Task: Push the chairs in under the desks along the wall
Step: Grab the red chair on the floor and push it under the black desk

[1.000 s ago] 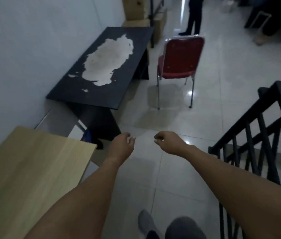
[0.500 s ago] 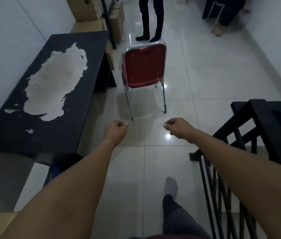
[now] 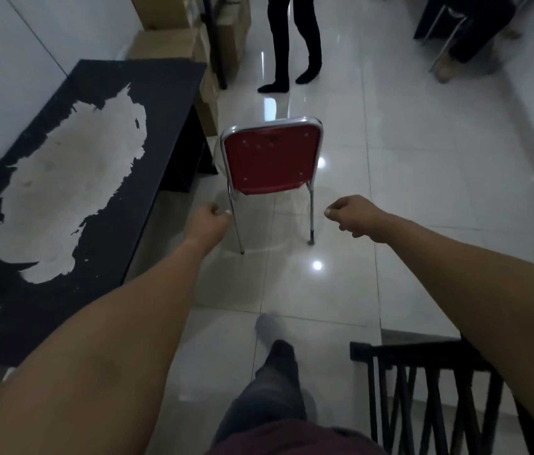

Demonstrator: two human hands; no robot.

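Note:
A red chair (image 3: 272, 159) with a chrome frame stands on the tiled floor, its back toward me, to the right of a black desk (image 3: 101, 205) with a large worn pale patch. The desk runs along the white wall on the left. My left hand (image 3: 208, 221) is a loose fist just left of the chair's rear left leg, holding nothing. My right hand (image 3: 349, 213) is also a loose fist, a little right of the rear right leg. Neither hand touches the chair.
A black stair railing (image 3: 429, 385) stands at the lower right. A person's dark legs (image 3: 291, 41) stand beyond the chair. Cardboard boxes (image 3: 167, 37) are stacked past the desk's far end. A seated person and another chair (image 3: 455, 31) are at the top right.
I have walked forward: the chair and black desk are much closer, and the light wooden desk has left the view. Both fists have spread apart, now flanking the chair's rear legs.

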